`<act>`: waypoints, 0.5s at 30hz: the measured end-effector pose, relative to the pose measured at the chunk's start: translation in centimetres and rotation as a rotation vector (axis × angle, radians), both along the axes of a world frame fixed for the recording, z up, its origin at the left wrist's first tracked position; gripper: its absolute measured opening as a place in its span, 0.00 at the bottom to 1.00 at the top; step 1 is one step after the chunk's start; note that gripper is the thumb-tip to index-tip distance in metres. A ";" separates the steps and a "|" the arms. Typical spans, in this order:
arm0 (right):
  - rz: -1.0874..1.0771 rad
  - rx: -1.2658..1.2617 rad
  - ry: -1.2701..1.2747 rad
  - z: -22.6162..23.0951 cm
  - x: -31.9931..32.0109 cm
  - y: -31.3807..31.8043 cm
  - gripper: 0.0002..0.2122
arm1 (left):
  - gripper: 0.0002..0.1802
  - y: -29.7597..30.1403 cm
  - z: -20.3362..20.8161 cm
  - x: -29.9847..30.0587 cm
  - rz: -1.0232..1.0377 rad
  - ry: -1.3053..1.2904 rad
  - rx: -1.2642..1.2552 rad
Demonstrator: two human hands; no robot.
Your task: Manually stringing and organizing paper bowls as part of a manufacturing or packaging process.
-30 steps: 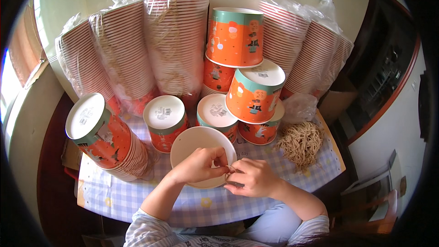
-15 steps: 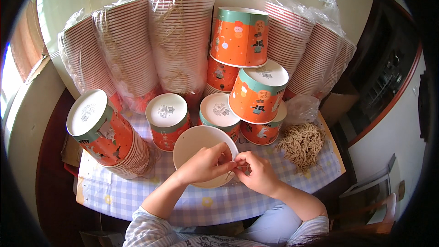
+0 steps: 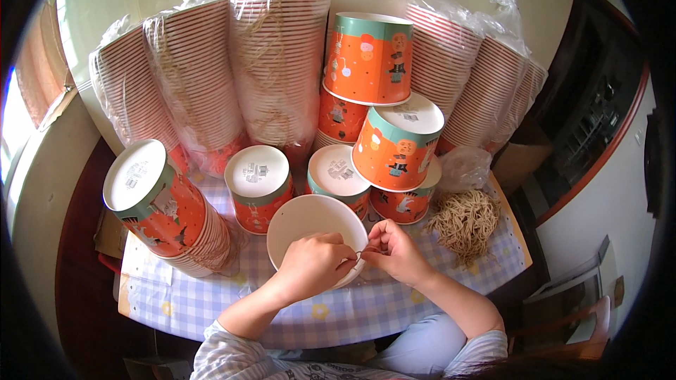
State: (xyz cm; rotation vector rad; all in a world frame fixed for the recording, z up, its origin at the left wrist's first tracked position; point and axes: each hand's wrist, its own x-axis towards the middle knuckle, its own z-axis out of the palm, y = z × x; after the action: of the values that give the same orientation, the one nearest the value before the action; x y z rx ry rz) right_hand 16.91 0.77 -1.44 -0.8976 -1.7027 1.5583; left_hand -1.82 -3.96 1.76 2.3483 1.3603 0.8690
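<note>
An open paper bucket [image 3: 306, 222], its white inside facing up, sits at the table's front middle. My left hand [image 3: 315, 264] is over its near rim, fingers closed in a pinch. At the rim's right side, my right hand [image 3: 396, 253] pinches too, thumb against fingers. Between the two sets of fingertips runs a short thin cord [image 3: 360, 255], apparently twine, with both hands holding it. Part of the cord is hidden by my fingers. To the right of my right hand lies a heap of tan twine [image 3: 465, 226].
Upside-down orange buckets [image 3: 259, 200] stand behind the open one, some stacked, one leaning on others [image 3: 396, 148]. A tilted nested stack [image 3: 176, 214] is at left. Tall plastic-wrapped bucket stacks [image 3: 278, 63] line the back. A checked cloth [image 3: 282, 320] covers the table.
My left hand has turned so its back faces up, and its fingers have drawn slightly away from the right ones. My right hand has risen a little. A bit of cord shows between them.
</note>
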 end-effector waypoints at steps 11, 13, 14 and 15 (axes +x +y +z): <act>0.004 -0.166 0.097 0.2 -0.2 -0.2 0.13 | 0.06 0.4 -1.1 1.0 0.068 0.125 0.019; 0.011 -0.142 0.077 0.2 0.0 -0.2 0.12 | 0.06 0.5 -1.1 0.8 0.062 0.121 0.045; 0.009 -0.141 0.077 0.0 0.1 -0.1 0.12 | 0.06 0.5 -1.0 0.6 0.081 0.109 0.010; 0.014 -0.112 0.066 -0.2 0.2 0.0 0.12 | 0.06 0.6 -0.9 0.4 0.099 0.098 -0.027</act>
State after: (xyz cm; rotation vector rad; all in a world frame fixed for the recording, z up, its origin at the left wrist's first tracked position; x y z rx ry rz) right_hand 17.07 0.75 -1.67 -0.8817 -1.5920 1.6878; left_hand -1.38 -3.38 0.85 2.3486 1.5282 0.7667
